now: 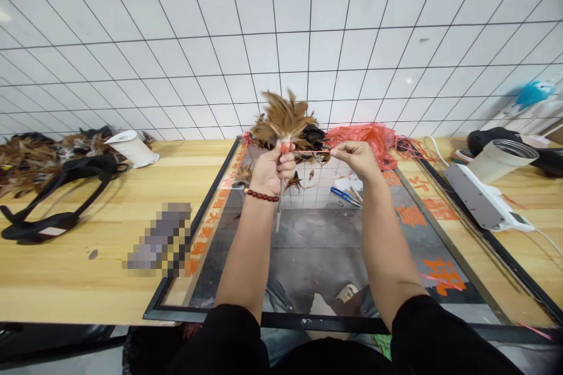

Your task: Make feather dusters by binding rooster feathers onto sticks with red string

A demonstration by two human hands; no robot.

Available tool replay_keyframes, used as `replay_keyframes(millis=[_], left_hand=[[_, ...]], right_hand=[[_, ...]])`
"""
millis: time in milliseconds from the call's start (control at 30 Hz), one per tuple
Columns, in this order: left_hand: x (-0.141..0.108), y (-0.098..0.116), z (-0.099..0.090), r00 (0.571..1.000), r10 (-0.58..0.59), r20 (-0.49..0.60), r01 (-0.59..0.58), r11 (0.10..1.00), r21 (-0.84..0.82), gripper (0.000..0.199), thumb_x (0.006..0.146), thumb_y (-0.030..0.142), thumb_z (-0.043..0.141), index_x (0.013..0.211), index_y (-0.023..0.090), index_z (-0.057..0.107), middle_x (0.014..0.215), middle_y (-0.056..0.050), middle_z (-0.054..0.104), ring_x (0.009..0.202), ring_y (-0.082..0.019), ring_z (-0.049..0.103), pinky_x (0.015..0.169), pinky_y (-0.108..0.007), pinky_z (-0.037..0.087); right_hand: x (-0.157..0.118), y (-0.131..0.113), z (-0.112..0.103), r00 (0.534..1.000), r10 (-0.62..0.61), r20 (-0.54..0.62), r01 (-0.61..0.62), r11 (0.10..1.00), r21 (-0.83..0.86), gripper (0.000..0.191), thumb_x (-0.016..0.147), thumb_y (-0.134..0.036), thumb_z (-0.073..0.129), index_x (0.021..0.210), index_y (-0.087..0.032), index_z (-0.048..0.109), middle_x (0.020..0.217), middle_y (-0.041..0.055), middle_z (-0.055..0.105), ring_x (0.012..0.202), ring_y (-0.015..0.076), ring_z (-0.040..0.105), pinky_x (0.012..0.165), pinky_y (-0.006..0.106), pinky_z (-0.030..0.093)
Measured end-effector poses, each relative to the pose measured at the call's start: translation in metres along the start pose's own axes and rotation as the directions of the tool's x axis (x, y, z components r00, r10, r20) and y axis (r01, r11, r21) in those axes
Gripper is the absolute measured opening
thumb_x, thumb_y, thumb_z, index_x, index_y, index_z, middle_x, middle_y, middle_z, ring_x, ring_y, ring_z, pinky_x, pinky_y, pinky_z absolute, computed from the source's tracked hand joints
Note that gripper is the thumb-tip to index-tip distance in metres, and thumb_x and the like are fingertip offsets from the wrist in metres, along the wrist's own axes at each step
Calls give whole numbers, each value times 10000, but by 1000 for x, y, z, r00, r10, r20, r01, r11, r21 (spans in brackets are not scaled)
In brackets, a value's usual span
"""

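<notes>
Many feathers (287, 116), fanned, above left hand (273, 170)

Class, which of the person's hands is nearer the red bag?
Right. The right hand is just in front of the red bag; the left hand is farther left.

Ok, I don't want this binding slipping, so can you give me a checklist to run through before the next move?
1. Left hand closed around the base of the feather bundle: ok.
2. Right hand pinching the red strand: ok.
3. Strand pulled straight between the hands: ok, no visible sag.
4. Number of turns around the base: cannot tell, the fingers cover part of it.
5. Blue-handled tool apart from both hands: ok, it lies on the glass panel.
6. Glass free of loose feathers: not ok, some lie near the left hand.
</notes>
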State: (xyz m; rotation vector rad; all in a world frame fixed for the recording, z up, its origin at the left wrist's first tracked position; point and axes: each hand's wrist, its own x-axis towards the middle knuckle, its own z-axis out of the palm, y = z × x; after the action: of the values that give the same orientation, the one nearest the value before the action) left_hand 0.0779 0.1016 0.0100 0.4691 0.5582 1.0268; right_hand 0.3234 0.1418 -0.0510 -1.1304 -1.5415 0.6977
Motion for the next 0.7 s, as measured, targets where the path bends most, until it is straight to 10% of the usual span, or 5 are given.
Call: replay_keyframes(millis=[200,467,567,700], left_hand=[[7,3,-9,995,64,-71,-66,998,-24,359,1003,365,363,787,130,528,528,76,284,368,-17,178,325,-109,121],[11,13,-28,991,106,-86,-109,993,-34,341,987,370,415,796,121,551,545,77,276,380,-17,183,327,-108,143],[10,18,-31,988,128,-84,-132,991,-36,333,980,374,431,797,125,554,547,74,279,382,-21,195,325,-112,152],[11,12,-26,984,158,-86,-159,987,-8,332,989,361,408,786,130,533,539,71,301,373,-19,202,320,-107,164]], right_hand=[[40,69,-22,959,255,-121,-276,750,-601,264,847,-236,545,978,-149,757,950,105,720,834,181,618,781,295,451],[57,73,22,969,142,202,129,408,-904,405,911,-161,434,1218,-230,688,1187,175,576,1109,274,497,903,382,378],[60,74,16,979,140,149,69,460,-885,288,892,-196,491,1013,-155,749,1173,186,587,1129,288,486,931,406,362],[57,56,-2,963,153,-222,-240,862,-447,178,808,-298,614,840,-139,688,916,121,651,909,237,582,811,373,456]])
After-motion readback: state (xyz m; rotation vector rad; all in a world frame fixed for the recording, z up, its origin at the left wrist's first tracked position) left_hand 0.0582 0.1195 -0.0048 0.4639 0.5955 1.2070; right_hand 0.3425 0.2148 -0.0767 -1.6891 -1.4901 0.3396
